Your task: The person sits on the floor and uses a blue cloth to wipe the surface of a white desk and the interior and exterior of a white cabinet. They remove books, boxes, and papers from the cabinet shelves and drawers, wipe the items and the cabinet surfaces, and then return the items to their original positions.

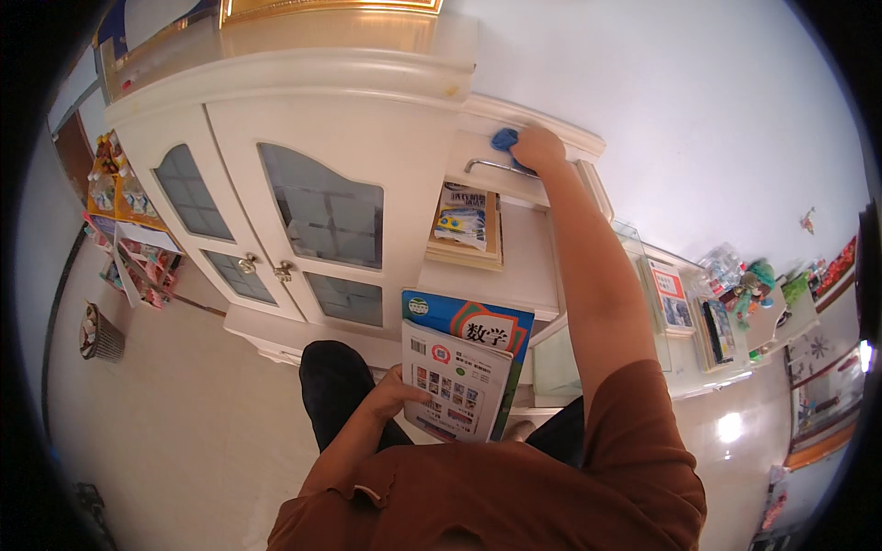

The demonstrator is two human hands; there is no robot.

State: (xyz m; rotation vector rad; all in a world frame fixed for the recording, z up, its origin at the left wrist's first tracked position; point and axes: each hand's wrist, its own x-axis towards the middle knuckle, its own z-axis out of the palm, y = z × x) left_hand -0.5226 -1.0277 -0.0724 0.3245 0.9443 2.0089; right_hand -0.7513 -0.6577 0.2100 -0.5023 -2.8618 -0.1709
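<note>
My left hand (396,394) grips a small stack of books against my lap, thumb on top. The upper book (458,386) shows a white back cover with small pictures and a printed code. Beneath it a blue textbook (441,305) sticks out, its cover bearing large characters. My right arm reaches far forward, and my right hand (541,148) presses a blue cloth (505,140) onto the white wooden surface beside a metal bar handle (493,164). Below that handle, an open compartment (520,234) holds stacked books (465,256) with a printed plastic packet (463,213) on top.
A white cabinet (324,124) with glass-paned doors stands at the left of the compartment. To the right, a low unit carries more books (670,296), clear plastic packaging (720,268) and ornaments (751,286). A woven waste basket (103,337) stands on the tiled floor (193,413).
</note>
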